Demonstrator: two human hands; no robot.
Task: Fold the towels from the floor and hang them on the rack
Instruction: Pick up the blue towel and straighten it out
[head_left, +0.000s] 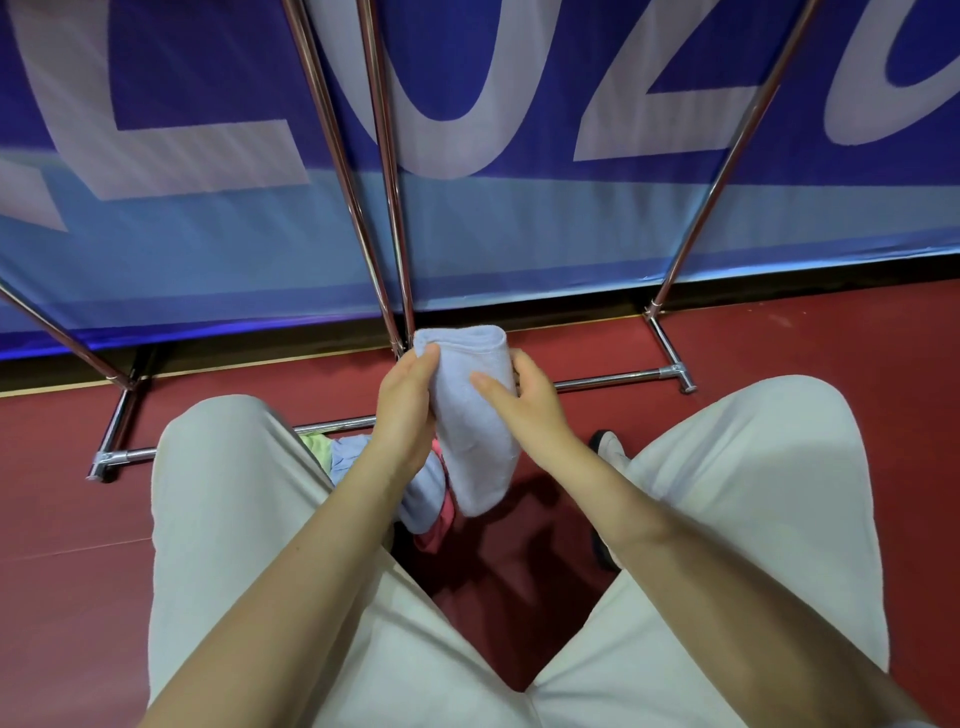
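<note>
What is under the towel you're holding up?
Under the pale blue towel, held by the left hand and right hand, lies a pile of towels on the red floor: blue, pink and green ones. The arm and leg cover most of the pile.

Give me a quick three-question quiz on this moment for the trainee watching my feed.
1. True or false: both the left hand and the right hand hold the pale blue towel.
2. Where do the remaining towels lie?
A. on the rack's top bar
B. on the red floor between the person's knees
C. on the person's lap
3. Fill in: the held towel is already ____ into a narrow strip, not spread flat.

Key: 1 true; 2 B; 3 folded.
</note>
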